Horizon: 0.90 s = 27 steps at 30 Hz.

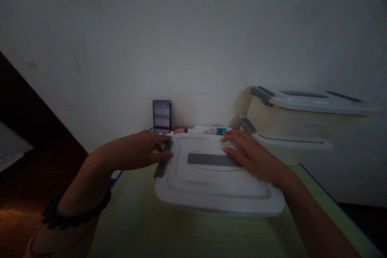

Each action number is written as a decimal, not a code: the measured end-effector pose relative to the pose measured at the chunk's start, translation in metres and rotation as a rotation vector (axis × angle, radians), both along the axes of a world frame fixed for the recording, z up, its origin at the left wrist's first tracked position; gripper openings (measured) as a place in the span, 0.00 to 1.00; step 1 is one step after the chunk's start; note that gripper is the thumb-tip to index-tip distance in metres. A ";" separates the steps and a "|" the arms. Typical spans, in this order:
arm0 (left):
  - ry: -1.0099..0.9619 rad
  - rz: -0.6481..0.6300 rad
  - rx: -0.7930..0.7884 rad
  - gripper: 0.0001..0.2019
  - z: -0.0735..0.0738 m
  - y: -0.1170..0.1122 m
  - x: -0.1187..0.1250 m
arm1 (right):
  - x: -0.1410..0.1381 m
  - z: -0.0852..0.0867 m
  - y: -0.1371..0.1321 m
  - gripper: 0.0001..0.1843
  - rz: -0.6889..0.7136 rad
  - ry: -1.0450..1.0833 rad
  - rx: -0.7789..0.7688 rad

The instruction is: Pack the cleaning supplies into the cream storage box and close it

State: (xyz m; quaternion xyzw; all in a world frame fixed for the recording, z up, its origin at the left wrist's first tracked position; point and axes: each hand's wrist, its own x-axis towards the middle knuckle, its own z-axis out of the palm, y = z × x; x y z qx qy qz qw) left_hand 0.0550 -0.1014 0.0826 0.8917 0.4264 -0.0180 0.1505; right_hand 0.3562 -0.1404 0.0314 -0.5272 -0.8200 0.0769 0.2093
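A white plastic storage box lid (196, 183) with a grey handle strip (211, 160) is in front of me, over the table; the box body below it is hidden. My left hand (142, 150) reaches in from the left. Its thumb and outstretched fingers touch the grey side latch (163, 163) at the lid's left edge, with a gap between them. On the lid's right half rests my right hand (249, 153), fingers spread, thumb beside the handle strip. No latch shows on the lid's right side, where my right wrist passes.
Two lidded storage boxes (290, 119) are stacked at the back right against the wall. A phone (162, 121) stands upright behind the lid, near a white pack with a green label (221, 131). The table (136, 217) has a green top and blue edging.
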 end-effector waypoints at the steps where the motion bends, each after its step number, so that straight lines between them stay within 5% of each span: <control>1: 0.006 0.004 0.001 0.24 0.000 0.000 0.001 | 0.000 0.000 0.000 0.17 -0.003 -0.003 -0.011; 27: -0.136 -0.039 -0.160 0.18 0.002 0.002 0.006 | 0.002 0.000 0.000 0.17 -0.005 0.020 0.010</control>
